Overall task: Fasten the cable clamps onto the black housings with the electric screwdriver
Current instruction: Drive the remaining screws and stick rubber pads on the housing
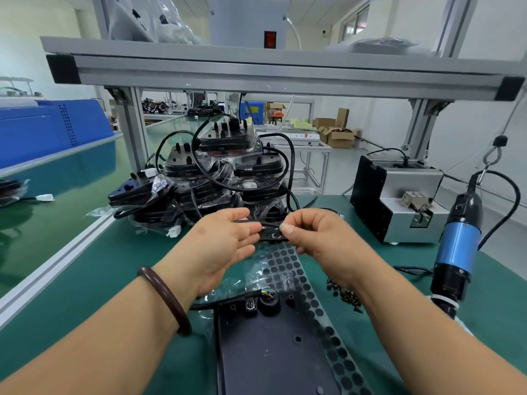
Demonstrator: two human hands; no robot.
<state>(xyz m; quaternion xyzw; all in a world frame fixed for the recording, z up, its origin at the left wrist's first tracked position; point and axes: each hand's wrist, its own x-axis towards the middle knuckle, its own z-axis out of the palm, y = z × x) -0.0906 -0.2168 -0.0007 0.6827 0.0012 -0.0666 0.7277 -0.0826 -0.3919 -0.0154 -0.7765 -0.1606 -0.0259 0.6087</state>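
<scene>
The green table [94, 283] carries everything. A stack of bagged black housings [216, 166] with looping leads sits towards its far edge, and one open housing [271, 354] lies at the near edge right under your forearms. The screw feeder [399, 206] stands by the far right corner. The electric screwdriver [456, 252] hangs from its hook over the right edge, untouched. A sheet of black dots [288, 266] lies between the open housing and the stack. Your left hand [219, 246] and right hand [322, 235] meet above that sheet. Each grip is a fingertip pinch on the same thin black cable [271, 227]. The right thumb and forefinger are pressed together on its end and the left fingers are closed more loosely round it. Whether a clamp is already on the cable is too small to tell. This looks like the preparing step: you are sorting the lead before any fastening. Next, you will probably need to lay the cable into its seat at the housing's far end. Hold it there with the left hand, take a screw from the loose pile [345, 295] near the right edge, and free the right hand for the driver.
</scene>
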